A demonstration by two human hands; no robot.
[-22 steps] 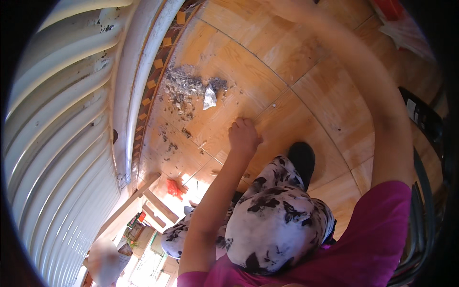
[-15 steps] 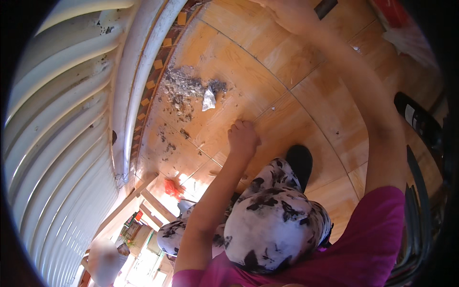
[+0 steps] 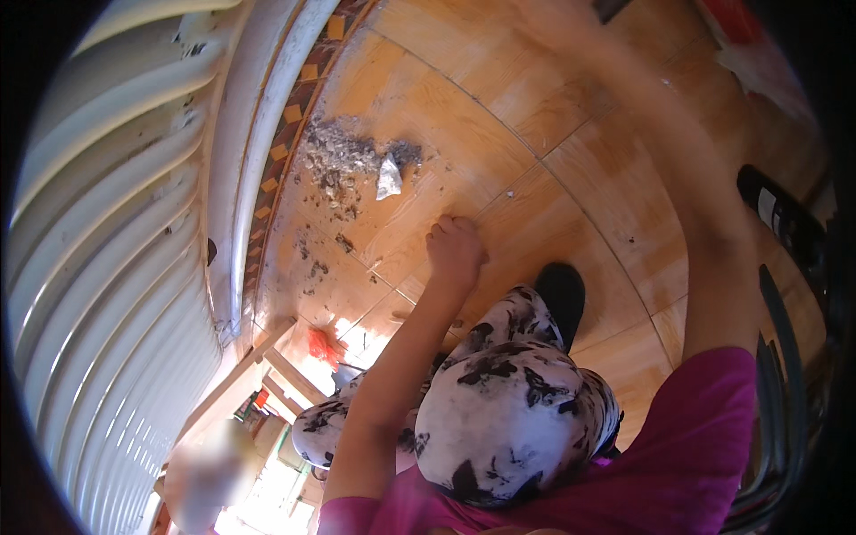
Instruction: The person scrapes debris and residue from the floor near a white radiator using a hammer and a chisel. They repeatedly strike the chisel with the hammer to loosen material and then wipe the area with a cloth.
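Observation:
My left hand (image 3: 456, 250) is curled into a loose fist low over the wood-patterned tile floor (image 3: 571, 201), with nothing showing out of it. Just beyond it lies a crumpled silvery-white scrap (image 3: 389, 178), at the edge of a heap of grey dust and debris (image 3: 339, 156). Darker crumbs (image 3: 314, 267) trail toward me from the heap. My right arm reaches far forward, smeared by motion. At the top edge, my right hand (image 3: 557, 22) is blurred and partly cut off, so its fingers cannot be read.
A ribbed white metal shutter (image 3: 125, 241) runs along the left, above a patterned tile border (image 3: 283, 134). Near left are a wooden frame (image 3: 294, 374) and a red plastic bag (image 3: 325, 346). Further off is a blurred person (image 3: 209, 477). A black bottle-like object (image 3: 785, 214) lies at right.
My right forearm has swung slightly, and its hand has shifted up toward the top edge and blurred. My left hand stays nearly where it was. The blurred person at lower left appears larger.

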